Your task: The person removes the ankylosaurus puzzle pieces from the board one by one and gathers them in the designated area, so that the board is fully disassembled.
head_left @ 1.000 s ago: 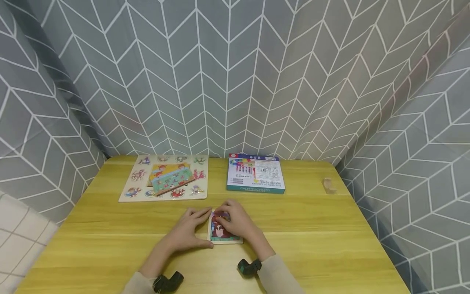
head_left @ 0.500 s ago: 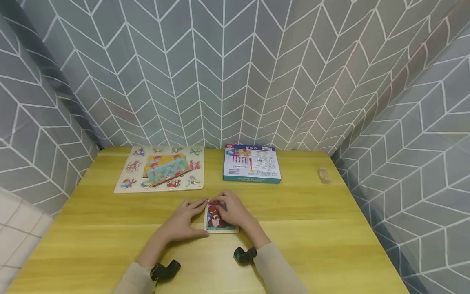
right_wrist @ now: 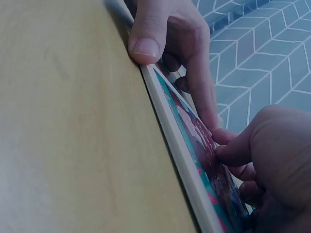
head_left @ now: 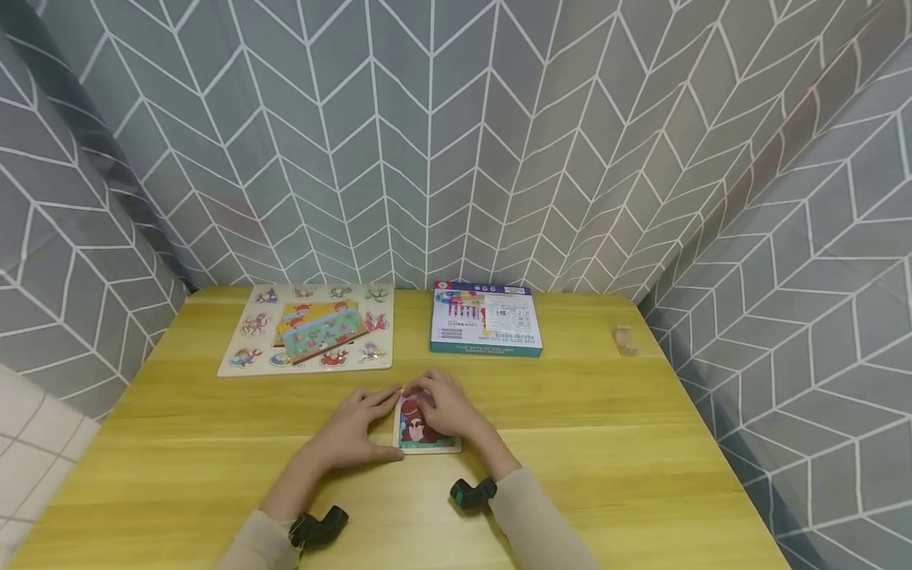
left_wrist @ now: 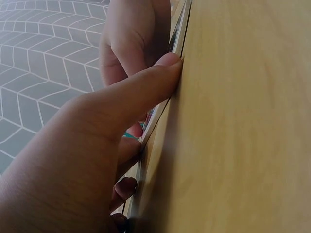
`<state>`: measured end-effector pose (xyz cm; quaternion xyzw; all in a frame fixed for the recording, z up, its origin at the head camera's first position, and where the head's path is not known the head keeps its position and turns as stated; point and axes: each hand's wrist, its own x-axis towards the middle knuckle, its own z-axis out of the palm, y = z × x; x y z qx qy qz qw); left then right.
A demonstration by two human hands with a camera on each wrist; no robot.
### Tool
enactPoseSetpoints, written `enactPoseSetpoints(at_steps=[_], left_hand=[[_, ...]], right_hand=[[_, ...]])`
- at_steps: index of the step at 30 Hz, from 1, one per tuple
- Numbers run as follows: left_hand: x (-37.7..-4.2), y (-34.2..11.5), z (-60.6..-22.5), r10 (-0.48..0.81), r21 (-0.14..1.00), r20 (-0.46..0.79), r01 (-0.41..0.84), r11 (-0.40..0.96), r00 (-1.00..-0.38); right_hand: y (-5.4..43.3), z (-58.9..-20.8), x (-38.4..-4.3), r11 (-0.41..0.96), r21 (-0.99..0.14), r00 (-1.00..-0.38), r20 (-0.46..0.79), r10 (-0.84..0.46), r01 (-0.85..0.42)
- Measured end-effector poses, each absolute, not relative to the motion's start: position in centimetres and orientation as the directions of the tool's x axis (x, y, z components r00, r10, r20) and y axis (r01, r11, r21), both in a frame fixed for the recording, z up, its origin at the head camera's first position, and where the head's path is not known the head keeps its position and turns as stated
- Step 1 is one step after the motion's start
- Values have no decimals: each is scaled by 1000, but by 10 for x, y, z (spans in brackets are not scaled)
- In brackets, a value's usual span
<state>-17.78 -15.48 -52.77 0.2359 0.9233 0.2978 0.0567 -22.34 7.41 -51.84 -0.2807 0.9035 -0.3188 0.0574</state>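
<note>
A small square picture board (head_left: 425, 440) with a pale wooden rim lies flat on the table. Its picture shows a red-haired figure on teal; the far right part is hidden. My left hand (head_left: 354, 437) braces the left side, its thumb at the near corner and its straight index finger at the far corner. Curled over the picture from the right is my right hand (head_left: 446, 408), its thumb on the surface and index finger at the far edge. In the right wrist view, the right hand's fingertips (right_wrist: 230, 152) meet the picture close to the left index finger.
At the back left lies a peg puzzle board (head_left: 238, 336) with sea animals, under two colourful picture boards (head_left: 324, 334). A flat box (head_left: 486, 321) sits at the back centre. A small wooden block (head_left: 625, 340) is near the right edge. Grey curtains surround the table.
The head view has shifted a little, so everything sits slightly higher and further left. Both hands keep nearly the same places on the picture board.
</note>
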Motion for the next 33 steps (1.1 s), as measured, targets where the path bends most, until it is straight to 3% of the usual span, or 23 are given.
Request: enactPoseSetpoints(at_steps=[17,33], left_hand=[[-177,-155,-530,456,582,41,392,712,-889],[-176,-155,-530,461,565,45,403,720,-886]], right_hand=[[79,-519,-225,579,-677,-821,66,-567,-454],[83,-526,-228,593,-643,-805,62,-591,-485]])
